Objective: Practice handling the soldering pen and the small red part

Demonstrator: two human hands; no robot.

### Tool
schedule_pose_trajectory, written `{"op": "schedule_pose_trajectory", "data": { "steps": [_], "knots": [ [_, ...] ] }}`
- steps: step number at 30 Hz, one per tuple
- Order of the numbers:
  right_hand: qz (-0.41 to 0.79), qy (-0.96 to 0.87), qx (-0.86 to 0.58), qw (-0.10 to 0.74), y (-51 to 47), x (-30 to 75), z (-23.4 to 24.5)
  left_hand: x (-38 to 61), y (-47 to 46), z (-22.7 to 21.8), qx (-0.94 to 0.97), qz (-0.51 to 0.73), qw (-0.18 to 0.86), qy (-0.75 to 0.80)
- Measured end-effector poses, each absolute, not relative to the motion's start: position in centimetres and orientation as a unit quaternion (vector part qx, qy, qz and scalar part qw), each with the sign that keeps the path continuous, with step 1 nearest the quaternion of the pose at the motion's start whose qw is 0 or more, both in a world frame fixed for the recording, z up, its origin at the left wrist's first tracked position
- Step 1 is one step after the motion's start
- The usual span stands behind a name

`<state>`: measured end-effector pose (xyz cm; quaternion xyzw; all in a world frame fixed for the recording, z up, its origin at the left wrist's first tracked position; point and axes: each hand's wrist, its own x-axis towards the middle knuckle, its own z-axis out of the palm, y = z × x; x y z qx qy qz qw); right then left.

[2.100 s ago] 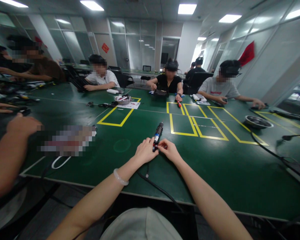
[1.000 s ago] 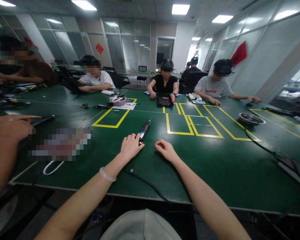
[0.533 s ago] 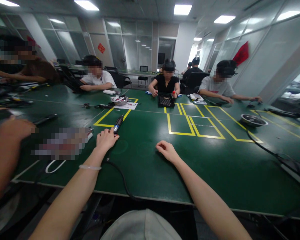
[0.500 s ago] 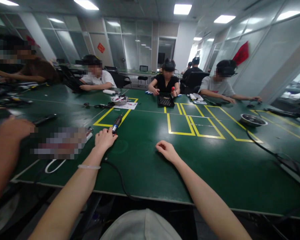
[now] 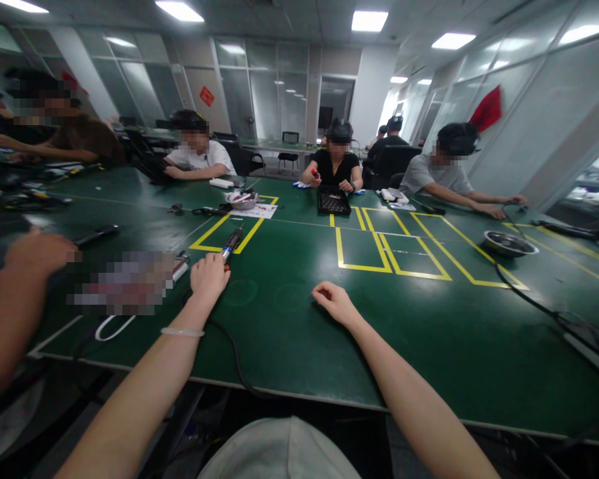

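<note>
My left hand (image 5: 208,277) is closed round the rear end of a black corded tool with a blue band (image 5: 230,243), which lies on the green table (image 5: 299,332) pointing away from me toward a yellow taped rectangle (image 5: 232,233). Its black cable (image 5: 235,359) trails back from my hand over the near table edge. Out to the right, my right hand (image 5: 333,301) rests on the table with its fingers curled in loosely and nothing in it.
A neighbour's forearm (image 5: 14,299) reaches in from the left beside a blurred patch. Yellow taped boxes (image 5: 379,249) mark the table centre. A metal bowl (image 5: 510,243) and a black cable (image 5: 544,306) are at the right. Several people sit across the table, with a black tray (image 5: 334,199) there.
My right hand let go of the tool and stayed put. My left hand carried the tool from the middle of the table leftward and farther away, to the yellow rectangle.
</note>
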<state>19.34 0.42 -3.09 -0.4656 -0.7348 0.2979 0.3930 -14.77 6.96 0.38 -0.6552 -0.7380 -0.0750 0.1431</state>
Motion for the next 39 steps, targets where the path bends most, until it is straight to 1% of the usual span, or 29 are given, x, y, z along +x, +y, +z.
{"op": "schedule_pose_trajectory", "data": {
  "steps": [3, 11, 13, 17, 20, 22, 26, 29, 33, 37, 39],
  "knots": [
    [0.300, -0.735, -0.465, 0.392, 0.4, 19.3, -3.1, -14.7, 6.9, 0.4, -0.652, -0.088, 0.141, -0.740],
    [0.294, -0.743, -0.460, 0.387, 0.6, 19.4, -3.4, -14.2, 6.5, 0.5, -0.644, -0.146, 0.174, -0.731],
    [0.293, -0.743, -0.459, 0.387, 0.6, 19.4, -3.3, -13.5, 6.4, 0.9, -0.645, -0.165, 0.156, -0.730],
    [0.309, -0.734, -0.461, 0.392, 0.7, 19.5, -3.6, -10.2, 5.8, 1.4, -0.714, -0.195, 0.029, -0.672],
    [0.358, -0.705, -0.453, 0.412, 1.1, 19.4, -4.1, -6.3, 5.1, 1.6, -0.794, -0.215, -0.070, -0.565],
    [0.402, -0.671, -0.442, 0.440, 1.4, 19.4, -4.5, -3.5, 4.4, 1.6, -0.828, -0.226, -0.134, -0.494],
    [0.438, -0.638, -0.439, 0.456, 1.8, 19.6, -4.6, 0.9, 3.1, 1.0, -0.834, -0.245, -0.269, -0.414],
    [0.447, -0.631, -0.439, 0.458, 1.8, 19.7, -4.2, 2.3, 2.3, 0.1, -0.830, -0.246, -0.318, -0.386],
    [0.459, -0.629, -0.436, 0.451, 1.6, 19.6, -3.8, 2.1, 1.8, -0.6, -0.835, -0.242, -0.311, -0.383],
    [0.470, -0.629, -0.426, 0.449, 1.4, 19.5, -3.8, 1.6, 1.6, -0.6, -0.858, -0.234, -0.221, -0.400],
    [0.473, -0.629, -0.416, 0.456, 1.4, 19.5, -3.8, 1.6, 1.5, -0.5, -0.865, -0.231, -0.194, -0.402]
  ]
}}
